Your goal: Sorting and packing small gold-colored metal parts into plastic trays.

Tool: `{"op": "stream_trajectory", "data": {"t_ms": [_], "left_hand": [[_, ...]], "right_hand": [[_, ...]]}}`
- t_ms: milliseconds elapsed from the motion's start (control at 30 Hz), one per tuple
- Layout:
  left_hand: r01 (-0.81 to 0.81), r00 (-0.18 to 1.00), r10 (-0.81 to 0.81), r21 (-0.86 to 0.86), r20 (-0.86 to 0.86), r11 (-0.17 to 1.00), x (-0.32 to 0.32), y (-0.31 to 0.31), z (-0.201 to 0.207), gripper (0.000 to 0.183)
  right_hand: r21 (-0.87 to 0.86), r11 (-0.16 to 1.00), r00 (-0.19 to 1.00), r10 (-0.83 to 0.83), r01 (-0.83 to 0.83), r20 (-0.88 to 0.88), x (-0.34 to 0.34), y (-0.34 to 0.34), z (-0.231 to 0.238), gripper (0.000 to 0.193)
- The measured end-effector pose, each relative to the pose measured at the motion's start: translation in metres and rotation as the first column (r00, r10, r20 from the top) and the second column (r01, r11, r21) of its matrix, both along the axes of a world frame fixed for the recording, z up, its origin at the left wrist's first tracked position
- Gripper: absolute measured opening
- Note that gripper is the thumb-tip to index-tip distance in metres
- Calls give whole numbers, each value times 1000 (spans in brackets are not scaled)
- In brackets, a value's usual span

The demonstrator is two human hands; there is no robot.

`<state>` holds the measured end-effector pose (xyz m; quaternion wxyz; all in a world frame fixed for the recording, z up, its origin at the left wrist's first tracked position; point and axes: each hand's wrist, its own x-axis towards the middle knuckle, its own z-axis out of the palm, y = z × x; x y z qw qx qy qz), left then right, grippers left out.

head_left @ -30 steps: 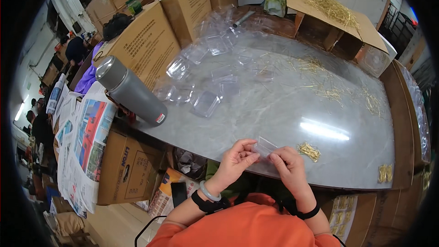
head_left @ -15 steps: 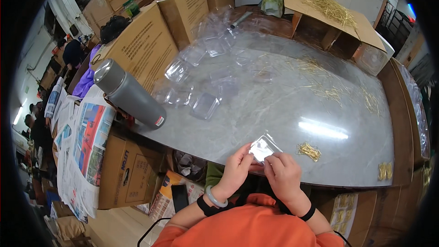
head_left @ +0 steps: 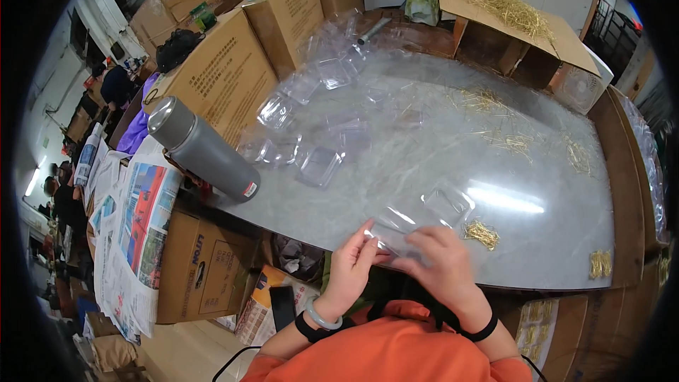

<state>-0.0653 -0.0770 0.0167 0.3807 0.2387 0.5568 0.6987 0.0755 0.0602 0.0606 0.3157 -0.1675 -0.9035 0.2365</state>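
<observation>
In front of me, at the table's near edge, my left hand pinches the left edge of a clear plastic box. My right hand is at the near right side of this box, its curled fingers smeared by motion, so its hold cannot be made out. A second clear square plastic piece lies just beyond my right hand; whether it is joined to the box is unclear. To the right of that hand sits a small pile of gold-coloured wire pieces.
Several clear plastic boxes spread over the left of the grey table. A grey flask leans at the left edge by cardboard boxes. Gold pieces heap on a cardboard stand; bundles lie at the right corner.
The clear plastic between my hands has spread wider, with a square piece now lying beyond my right hand. My left hand moved slightly left; my right hand has turned and blurs.
</observation>
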Motion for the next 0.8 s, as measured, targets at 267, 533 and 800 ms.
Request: {"op": "stream_trajectory", "data": {"t_ms": [267, 533, 800], "left_hand": [[-33, 888, 11, -40, -460, 999, 3, -8, 14, 39], [-100, 935, 81, -37, -346, 994, 20, 0, 19, 14], [-23, 981, -6, -146, -192, 989, 9, -4, 24, 18]], "right_hand": [[-758, 620, 966, 256, -202, -48, 2, 0, -13, 17], [-46, 995, 991, 81, -86, -102, -4, -20, -32, 20], [283, 957, 977, -7, 69, -214, 4, -27, -27, 31]]}}
